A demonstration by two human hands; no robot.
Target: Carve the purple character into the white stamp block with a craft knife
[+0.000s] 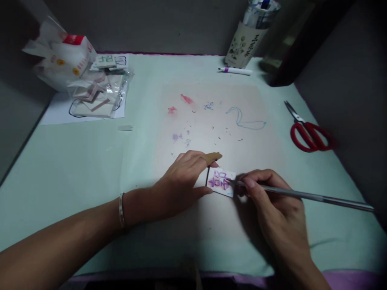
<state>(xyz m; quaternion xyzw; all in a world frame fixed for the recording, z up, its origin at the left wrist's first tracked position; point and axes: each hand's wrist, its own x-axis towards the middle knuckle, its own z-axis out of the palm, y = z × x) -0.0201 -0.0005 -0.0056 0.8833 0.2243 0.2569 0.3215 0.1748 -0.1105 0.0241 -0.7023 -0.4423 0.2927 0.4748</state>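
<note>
Left hand (181,177) lies flat, fingers pinning a small block (221,182); right hand (269,193) grips a thin tool (305,196) on it, over a pale green bench (75,161) with a stained mat (211,121).

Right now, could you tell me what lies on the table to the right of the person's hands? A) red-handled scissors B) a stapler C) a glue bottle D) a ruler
A: the red-handled scissors lie on the table, beyond the right hand holding the thin tool.

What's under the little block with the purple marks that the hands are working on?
The block lies on a stained beige mat, which covers the pale green table. The left hand steadies it; the right hand holds a thin tool. Its underside is hidden.
</note>
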